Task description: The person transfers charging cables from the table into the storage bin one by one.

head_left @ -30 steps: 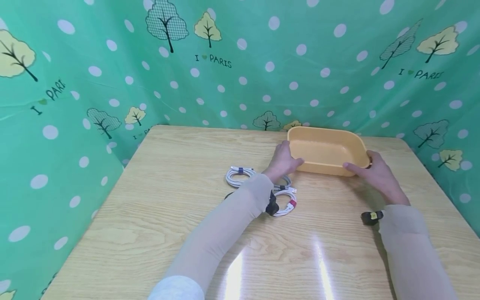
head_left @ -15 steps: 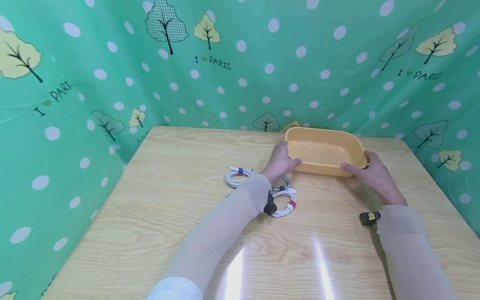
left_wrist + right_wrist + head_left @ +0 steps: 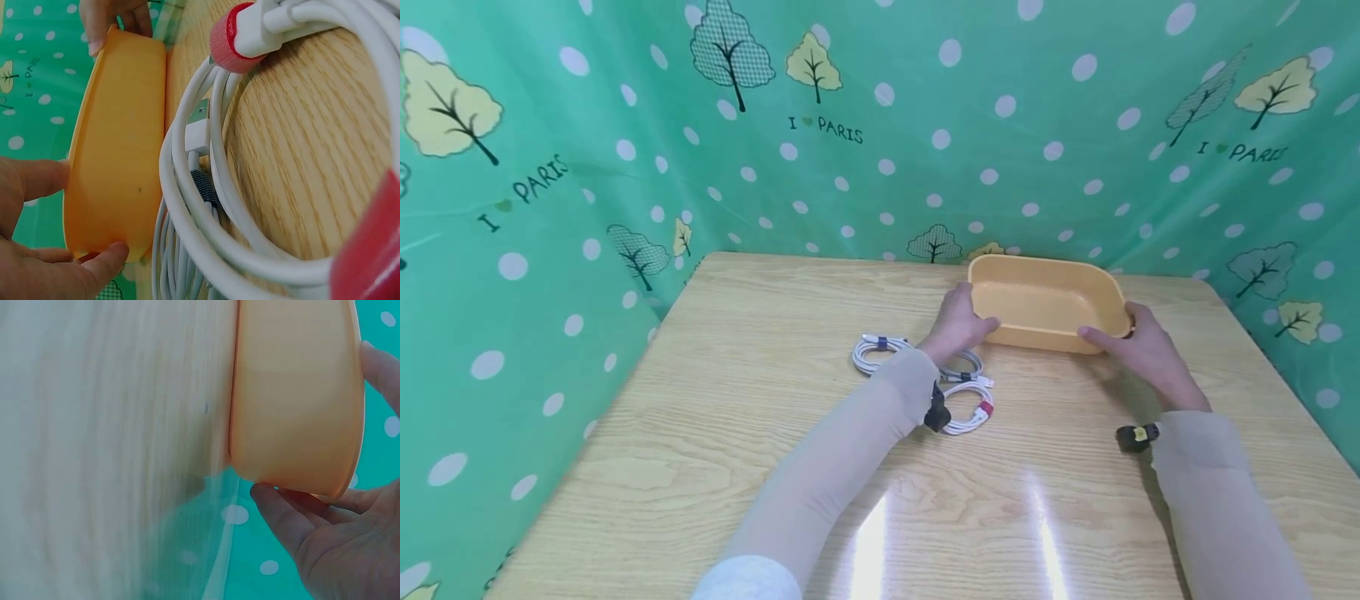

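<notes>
An orange plastic tub (image 3: 1037, 337) with a rounded rim stands near the table's back edge, held at both ends. My left hand (image 3: 957, 323) grips its left end, thumb on the near rim; the left wrist view shows fingers around the tub's corner (image 3: 115, 150). At the right end my right hand (image 3: 1152, 352) holds the tub, its thumb over the near rim and its fingers around the end wall (image 3: 294, 400). Close to my left forearm lie coiled cables: a white one with a red strap (image 3: 986, 408), one with a dark blue strap (image 3: 882, 342), and a grey one (image 3: 975, 362) partly hidden.
The light wooden table (image 3: 715, 400) meets a green curtain (image 3: 880, 150) with dots and trees at the back and sides. A small black device (image 3: 1137, 437) sits at my right wrist, another (image 3: 937, 410) at my left wrist, over the coils.
The tub has slid slightly to the left, with both hands still on it. The cables stay where they were.
</notes>
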A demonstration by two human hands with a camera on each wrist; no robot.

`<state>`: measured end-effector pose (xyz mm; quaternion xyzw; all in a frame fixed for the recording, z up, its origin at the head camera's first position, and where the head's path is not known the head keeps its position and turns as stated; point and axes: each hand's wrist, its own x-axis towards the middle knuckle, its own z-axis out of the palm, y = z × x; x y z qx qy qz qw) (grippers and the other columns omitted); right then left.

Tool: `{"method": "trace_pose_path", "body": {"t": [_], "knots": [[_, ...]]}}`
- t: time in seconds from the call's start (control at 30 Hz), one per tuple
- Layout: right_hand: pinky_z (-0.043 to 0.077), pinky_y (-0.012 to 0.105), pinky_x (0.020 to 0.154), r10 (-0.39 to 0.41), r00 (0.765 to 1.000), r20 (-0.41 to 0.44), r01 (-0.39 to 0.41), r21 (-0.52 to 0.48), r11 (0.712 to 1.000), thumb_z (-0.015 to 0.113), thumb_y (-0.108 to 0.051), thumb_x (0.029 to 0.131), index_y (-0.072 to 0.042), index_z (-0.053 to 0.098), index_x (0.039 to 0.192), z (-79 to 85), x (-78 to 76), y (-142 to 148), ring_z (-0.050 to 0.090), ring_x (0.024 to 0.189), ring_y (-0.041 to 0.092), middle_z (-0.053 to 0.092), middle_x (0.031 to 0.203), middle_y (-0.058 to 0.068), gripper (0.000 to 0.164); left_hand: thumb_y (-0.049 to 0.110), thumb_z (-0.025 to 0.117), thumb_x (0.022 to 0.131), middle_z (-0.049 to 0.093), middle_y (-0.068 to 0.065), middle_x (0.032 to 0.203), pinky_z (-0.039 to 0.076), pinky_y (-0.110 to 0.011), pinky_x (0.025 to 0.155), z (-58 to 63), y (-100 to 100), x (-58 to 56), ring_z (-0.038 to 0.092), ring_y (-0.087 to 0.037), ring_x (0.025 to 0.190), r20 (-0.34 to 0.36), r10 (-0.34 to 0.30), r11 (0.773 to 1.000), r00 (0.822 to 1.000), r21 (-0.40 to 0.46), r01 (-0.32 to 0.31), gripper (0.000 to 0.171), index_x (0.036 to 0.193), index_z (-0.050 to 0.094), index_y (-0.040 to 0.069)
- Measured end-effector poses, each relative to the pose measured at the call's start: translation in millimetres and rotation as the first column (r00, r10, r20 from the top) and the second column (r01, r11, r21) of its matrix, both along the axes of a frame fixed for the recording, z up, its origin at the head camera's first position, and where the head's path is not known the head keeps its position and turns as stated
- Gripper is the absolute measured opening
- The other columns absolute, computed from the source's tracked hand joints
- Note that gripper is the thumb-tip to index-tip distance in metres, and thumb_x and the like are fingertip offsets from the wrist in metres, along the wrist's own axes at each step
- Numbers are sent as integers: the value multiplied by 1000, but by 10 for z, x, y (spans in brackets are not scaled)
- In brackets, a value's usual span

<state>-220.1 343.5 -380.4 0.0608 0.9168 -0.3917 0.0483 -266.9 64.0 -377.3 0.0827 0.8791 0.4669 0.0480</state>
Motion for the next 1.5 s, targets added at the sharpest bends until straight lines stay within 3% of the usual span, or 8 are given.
{"method": "trace_pose_path", "body": {"t": [0.33, 1.0, 1.5], "knots": [[30, 65, 102, 16, 1000, -18, -16, 16, 1000, 61, -63, 82, 5, -1, 149, -18, -18, -2, 29, 129, 50, 23, 146, 37, 114, 14, 75, 79, 53, -8, 120, 46, -28, 97, 9, -30, 9, 53, -18, 104, 8, -3, 999, 1000, 44, 3, 62, 132, 44, 6], [33, 66, 100, 20, 1000, -13, -19, 54, 998, 60, -65, 81, 8, 3, 148, 13, 34, -64, 32, 127, 50, 28, 142, 38, 114, 17, 75, 80, 52, -9, 123, 44, -29, 100, 31, -85, 105, 52, -20, 109, -4, 11, 1000, 1000, 2, -11, 64, 134, 43, 5], [33, 66, 100, 15, 1000, -12, -14, 55, 998, 61, -64, 81, 8, 6, 148, -9, 27, -117, 33, 127, 50, 29, 141, 37, 112, 16, 75, 80, 52, -12, 125, 43, -31, 101, 19, -137, 96, 51, -22, 110, -19, -1, 1000, 1000, 6, 1, 66, 135, 42, 3]]}}
